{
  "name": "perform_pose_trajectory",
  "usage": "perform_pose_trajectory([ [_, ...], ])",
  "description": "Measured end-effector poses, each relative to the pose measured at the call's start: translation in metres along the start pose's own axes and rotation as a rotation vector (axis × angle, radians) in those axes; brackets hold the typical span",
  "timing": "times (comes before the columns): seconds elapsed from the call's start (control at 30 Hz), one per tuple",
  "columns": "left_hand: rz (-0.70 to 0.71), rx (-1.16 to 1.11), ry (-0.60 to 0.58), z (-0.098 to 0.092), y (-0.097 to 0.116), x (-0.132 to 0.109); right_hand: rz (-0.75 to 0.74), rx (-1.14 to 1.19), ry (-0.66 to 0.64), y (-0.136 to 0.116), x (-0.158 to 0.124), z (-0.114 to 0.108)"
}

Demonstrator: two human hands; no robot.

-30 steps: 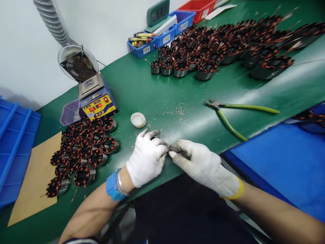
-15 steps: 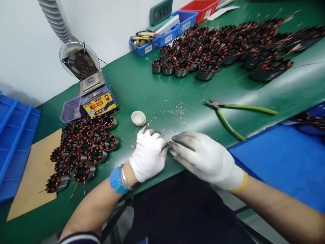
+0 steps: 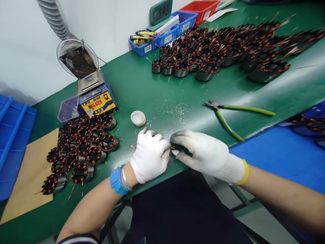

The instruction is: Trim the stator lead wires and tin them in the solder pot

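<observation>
My left hand (image 3: 151, 156), in a white glove with darkened fingertips, is closed over a motor stator near the table's front edge. The glove hides almost all of the stator; thin copper wire ends (image 3: 173, 147) poke out around the fingers. Just to the right, my gloved right hand (image 3: 203, 152) has its thumb and fingers apart, with a gap between them facing those wire ends. I see nothing held in it. Green-handled cutting pliers (image 3: 215, 105) lie spread on the table beyond the right hand. A small round white dish (image 3: 138, 118) stands beyond the left hand.
Finished-looking rows of copper-wound stators (image 3: 83, 145) stand at left, beside a solder pot (image 3: 98, 101) with red digits. Many more stators (image 3: 207, 70) fill the back right. Wire clippings (image 3: 179, 111) litter the green table (image 3: 142, 84). Blue bins (image 3: 144, 48) line the wall.
My right thumb and fingers have parted, where before they were together at the left hand's fingertips. Wire ends now show between the hands. The left hand stays closed, shifted slightly right.
</observation>
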State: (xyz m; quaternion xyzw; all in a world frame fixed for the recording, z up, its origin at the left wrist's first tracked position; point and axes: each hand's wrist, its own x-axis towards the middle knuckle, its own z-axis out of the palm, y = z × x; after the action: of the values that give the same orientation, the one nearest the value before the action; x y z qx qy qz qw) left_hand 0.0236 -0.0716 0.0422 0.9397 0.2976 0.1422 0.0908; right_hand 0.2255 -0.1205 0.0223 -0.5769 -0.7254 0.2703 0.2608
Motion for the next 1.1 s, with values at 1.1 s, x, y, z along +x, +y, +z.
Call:
perform_pose_trajectory([
  [1.1, 0.033, 0.005, -0.001, -0.001, -0.001, 0.001, -0.491, -0.315, 0.038, 0.003, 0.003, -0.011],
])
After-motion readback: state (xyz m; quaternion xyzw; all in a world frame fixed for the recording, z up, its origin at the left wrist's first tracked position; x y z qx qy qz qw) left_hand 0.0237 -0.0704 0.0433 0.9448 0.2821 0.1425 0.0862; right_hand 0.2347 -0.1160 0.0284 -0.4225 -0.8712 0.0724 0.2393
